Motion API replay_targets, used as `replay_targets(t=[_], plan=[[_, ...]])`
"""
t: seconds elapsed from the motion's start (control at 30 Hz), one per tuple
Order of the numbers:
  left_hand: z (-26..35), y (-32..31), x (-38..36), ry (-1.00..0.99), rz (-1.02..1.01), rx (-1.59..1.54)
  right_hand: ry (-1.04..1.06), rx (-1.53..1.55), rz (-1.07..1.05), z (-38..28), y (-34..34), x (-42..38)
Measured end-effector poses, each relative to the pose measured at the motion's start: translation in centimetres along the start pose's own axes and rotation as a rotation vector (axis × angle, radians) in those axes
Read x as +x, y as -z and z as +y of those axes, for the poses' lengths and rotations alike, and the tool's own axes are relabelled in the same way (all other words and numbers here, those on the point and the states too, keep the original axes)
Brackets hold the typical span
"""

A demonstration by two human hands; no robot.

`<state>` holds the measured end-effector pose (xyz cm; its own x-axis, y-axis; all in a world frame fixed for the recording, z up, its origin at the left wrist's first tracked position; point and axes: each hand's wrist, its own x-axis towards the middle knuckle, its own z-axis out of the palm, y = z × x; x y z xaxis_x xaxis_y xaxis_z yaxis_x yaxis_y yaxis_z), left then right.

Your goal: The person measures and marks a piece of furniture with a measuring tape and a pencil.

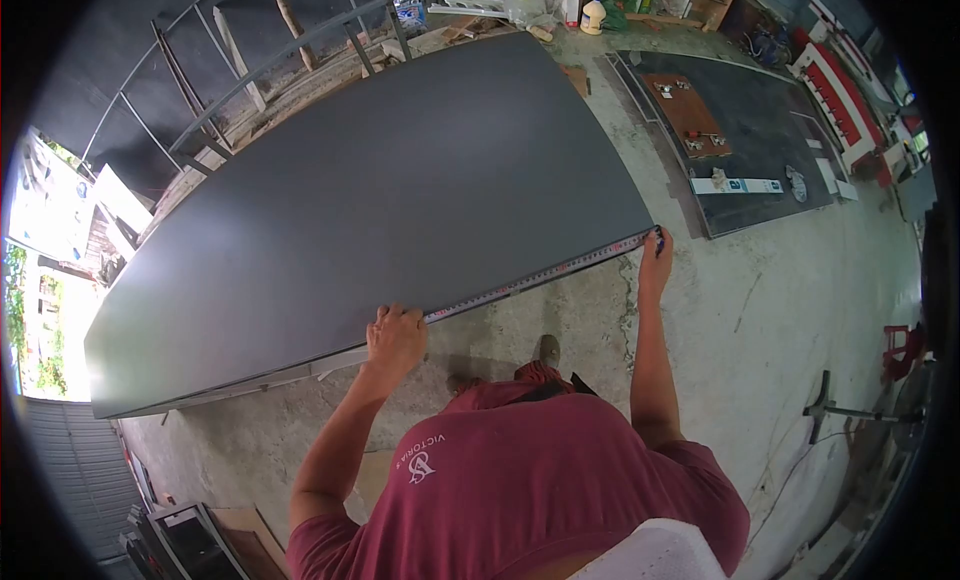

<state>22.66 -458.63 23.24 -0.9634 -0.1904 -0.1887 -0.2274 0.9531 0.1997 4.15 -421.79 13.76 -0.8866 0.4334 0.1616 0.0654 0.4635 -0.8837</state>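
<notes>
Workshop floor (800, 310) of stained, cracked concrete is seen from above, with a large dark grey panel (380, 210) laid flat across most of the view, its long near edge running from lower left to upper right. A second dark sheet (770, 130) is spread on the floor well apart to the right, with a brown board (688, 115) and a white strip (737, 186) lying on it. Metal frames (200, 90) and timber are stacked beyond the panel's far edge, and plastic bottles (583, 8) are gathered near its far corner. A red-and-white machine (838, 95) is seen at the upper right.

A person in a red shirt (520, 480) is bent over the panel's near edge. A tape measure (545, 276) is stretched along that edge, from about the middle of its length to the right corner. The left hand (396, 338) is pressed down on the panel's edge at the tape's near end, fingers curled over it; whether the tape's case is clasped under the palm cannot be told. The right hand (656, 258) is reached out to the panel's right corner, where the tape's far end is pinned against the edge by the fingertips, beside what looks like a small dark marker, too small to be made out clearly. One shoe (549, 350) is visible on the concrete between the two arms, just below the panel's edge.
</notes>
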Motion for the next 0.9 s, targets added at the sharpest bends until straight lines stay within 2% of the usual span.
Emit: replay_targets(t=[0.27,0.47,0.53,0.63,0.77,0.9], plan=[[0.5,0.2,0.9,-0.028,-0.012,0.034,-0.076,0.000,0.043,4.2,-0.7,1.0],[0.8,0.3,0.5,-0.016,0.016,0.047,-0.217,0.294,-0.058,1.9,-0.8,-0.4],[0.4,0.6,0.6,-0.017,-0.006,0.052,-0.265,0.479,-0.183,1.6,-0.6,-1.0],[0.2,0.8,0.5,-0.018,-0.012,0.045,-0.304,0.630,-0.243,2.0,-0.8,-1.0],[-0.6,1.3,-0.1,-0.041,0.011,0.076,-0.326,0.668,-0.230,2.0,-1.0,-1.3],[-4.4,2.3,-1.1,-0.057,-0.008,0.103,-0.292,0.651,-0.189,1.8,-1.3,-1.3]])
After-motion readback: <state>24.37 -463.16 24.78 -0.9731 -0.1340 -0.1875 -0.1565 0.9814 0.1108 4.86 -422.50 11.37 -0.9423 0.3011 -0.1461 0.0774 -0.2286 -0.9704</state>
